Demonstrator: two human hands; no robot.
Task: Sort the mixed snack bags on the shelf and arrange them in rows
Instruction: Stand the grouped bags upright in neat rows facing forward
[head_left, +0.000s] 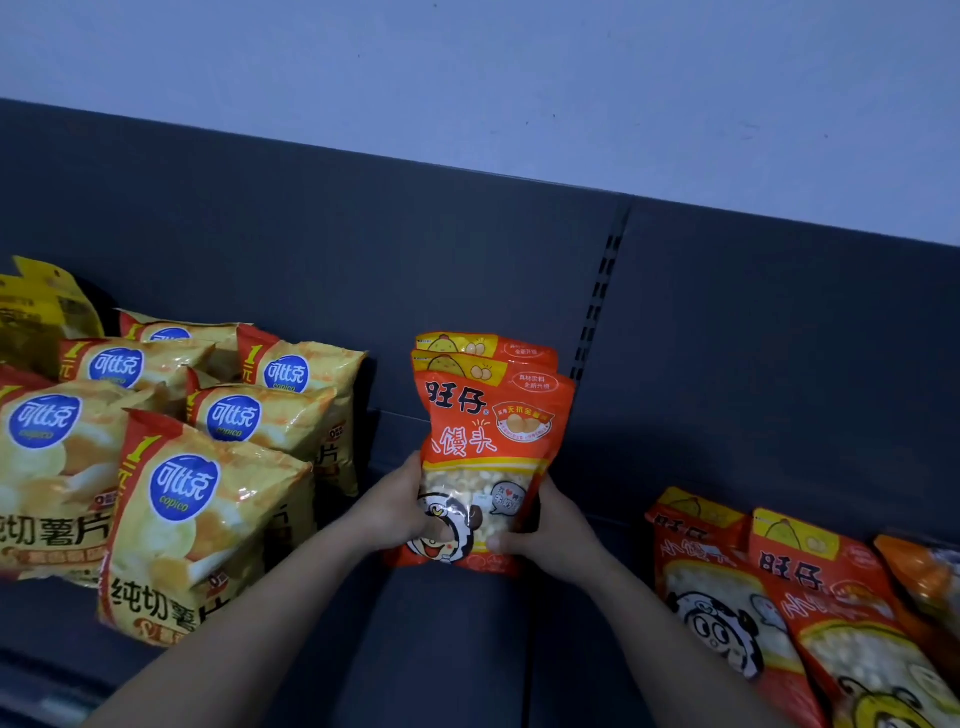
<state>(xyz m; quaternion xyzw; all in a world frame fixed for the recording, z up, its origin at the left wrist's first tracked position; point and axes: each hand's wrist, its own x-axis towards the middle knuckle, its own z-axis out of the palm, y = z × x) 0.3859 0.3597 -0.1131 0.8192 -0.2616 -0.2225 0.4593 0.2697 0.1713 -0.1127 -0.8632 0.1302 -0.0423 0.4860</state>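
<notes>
Head view: both hands are gripping an orange plastic snack bag with a clear window and a cartoon face (488, 431), which is standing upright near the middle of the dark grey metal shelf (452, 649). The left hand (392, 512) is curling round the bag's lower left side, and the right hand (553, 530) is clamping its lower right side with the thumb across the front. Two matching orange bags (485, 345) are standing just behind it, against the shelf's dark back panel (311, 260). Yellow potato-chip bags with blue round logos (208, 519) are standing in rows toward the shelf's left edge. More orange bags (779, 613) are lying flat toward the right edge.
</notes>
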